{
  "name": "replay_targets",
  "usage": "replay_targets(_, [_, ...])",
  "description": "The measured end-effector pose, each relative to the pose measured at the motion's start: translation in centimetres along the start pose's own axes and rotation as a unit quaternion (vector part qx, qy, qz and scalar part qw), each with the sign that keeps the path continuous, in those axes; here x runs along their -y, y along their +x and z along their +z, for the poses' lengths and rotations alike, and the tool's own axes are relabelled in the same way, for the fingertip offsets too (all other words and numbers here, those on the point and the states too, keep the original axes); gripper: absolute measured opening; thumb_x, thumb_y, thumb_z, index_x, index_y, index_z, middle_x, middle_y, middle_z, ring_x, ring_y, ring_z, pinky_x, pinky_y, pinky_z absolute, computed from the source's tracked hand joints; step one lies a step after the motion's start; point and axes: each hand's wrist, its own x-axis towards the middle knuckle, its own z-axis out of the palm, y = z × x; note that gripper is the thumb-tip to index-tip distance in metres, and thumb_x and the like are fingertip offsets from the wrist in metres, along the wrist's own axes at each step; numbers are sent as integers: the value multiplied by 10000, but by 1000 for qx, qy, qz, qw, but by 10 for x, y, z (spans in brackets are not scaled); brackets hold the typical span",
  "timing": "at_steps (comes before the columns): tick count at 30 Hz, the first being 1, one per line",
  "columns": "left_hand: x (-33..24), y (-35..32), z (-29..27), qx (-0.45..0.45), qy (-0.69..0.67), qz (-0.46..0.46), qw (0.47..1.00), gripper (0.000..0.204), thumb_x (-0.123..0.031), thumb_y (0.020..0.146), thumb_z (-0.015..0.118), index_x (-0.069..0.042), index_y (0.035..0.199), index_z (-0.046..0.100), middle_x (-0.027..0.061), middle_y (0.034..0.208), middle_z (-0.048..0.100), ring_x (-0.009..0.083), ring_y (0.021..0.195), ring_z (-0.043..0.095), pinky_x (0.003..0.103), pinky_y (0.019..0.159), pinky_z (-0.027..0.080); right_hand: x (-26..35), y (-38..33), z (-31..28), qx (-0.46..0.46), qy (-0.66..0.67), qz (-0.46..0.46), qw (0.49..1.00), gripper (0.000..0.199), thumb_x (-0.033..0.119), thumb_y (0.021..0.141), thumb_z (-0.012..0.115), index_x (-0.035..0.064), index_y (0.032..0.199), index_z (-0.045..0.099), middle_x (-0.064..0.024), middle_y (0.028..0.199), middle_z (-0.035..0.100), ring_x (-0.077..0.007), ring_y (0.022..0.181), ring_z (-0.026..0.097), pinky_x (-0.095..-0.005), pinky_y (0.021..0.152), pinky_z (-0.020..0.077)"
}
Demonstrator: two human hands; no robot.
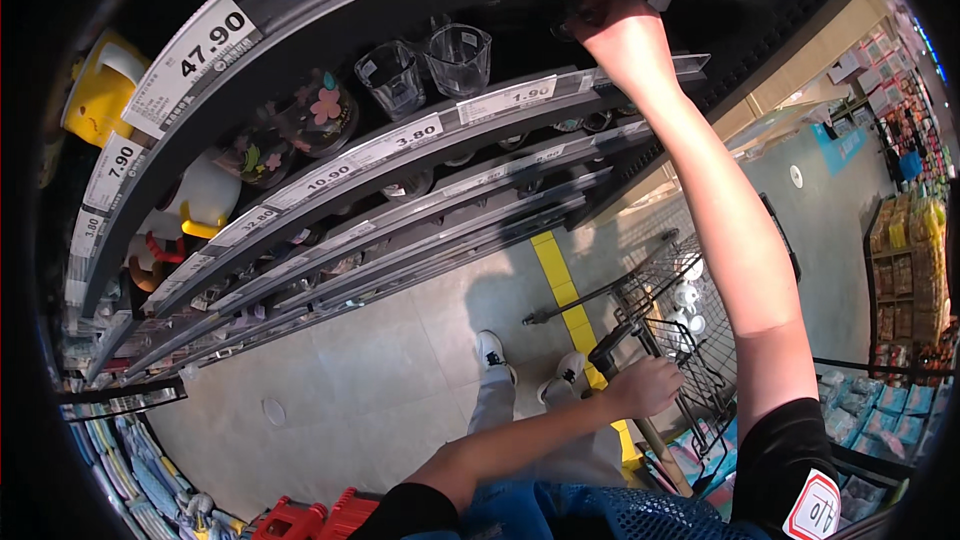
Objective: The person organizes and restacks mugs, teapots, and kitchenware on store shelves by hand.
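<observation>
My right hand [618, 25] reaches up into the dark shelf bay at the top, beneath a shelf edge. Its fingers curl in shadow at a dark, shiny object that I cannot make out. To its left on that shelf stand two clear drinking glasses, a squarish glass [460, 58] and another glass [392, 78]. Lower down, my left hand [645, 387] is closed round the handle of a wire shopping cart [715, 380]. Several white pieces of crockery [688, 295] lie inside the cart.
Glasses with flower patterns [322, 112] and a yellow mug [103, 90] stand farther left on the shelves. Price labels line the shelf edges [400, 135]. A yellow floor stripe [556, 275] runs by my feet. Packaged goods fill a rack [905, 280] at the right.
</observation>
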Motion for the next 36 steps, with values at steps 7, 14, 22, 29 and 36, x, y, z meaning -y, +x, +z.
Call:
replay_targets(7, [-2, 0, -6, -18, -42, -3, 999, 129, -195, 828, 633, -82, 888, 609, 66, 833, 580, 266, 850, 579, 391, 778, 468, -3, 8, 7, 10, 0, -14, 1000, 439, 140, 718, 757, 23, 1109, 594, -143, 962, 698, -313, 931, 678, -369, 823, 541])
replay_targets(14, [-26, 19, -83, -15, 18, 69, 997, 160, -181, 819, 649, -72, 930, 611, 60, 905, 585, 253, 855, 583, 371, 775, 481, 1, 15, 14, 50, -24, 10, 998, 483, 169, 722, 758, 52, 1152, 571, -154, 974, 690, -345, 952, 665, -402, 845, 541])
replay_targets(22, [-45, 66, -297, -175, 315, 5, 933, 174, -62, 734, 693, -52, 905, 663, 92, 857, 627, 287, 846, 609, 404, 782, 495, -8, 16, 11, 83, -40, 23, 996, 527, 183, 703, 781, 86, 1166, 548, -157, 983, 687, -348, 969, 661, -415, 866, 540])
replay_targets(29, [-16, 83, -387, -179, 653, -89, 730, 294, -184, 862, 603, -81, 1134, 648, 97, 1065, 641, 317, 980, 610, 429, 841, 493, 0, 20, 15, 114, -72, 12, 991, 465, 266, 754, 740, 137, 1183, 615, -152, 1059, 684, -347, 1000, 650, -411, 893, 539])
replay_targets(36, [11, 109, -425, -151, 674, -85, 718, 382, -172, 911, 460, -149, 1269, 592, 178, 1088, 664, 338, 978, 644, 418, 882, 517, 1, 14, 12, 98, -56, 28, 993, 430, 280, 782, 713, 167, 1188, 629, -146, 1153, 654, -344, 1052, 631, -421, 912, 533])
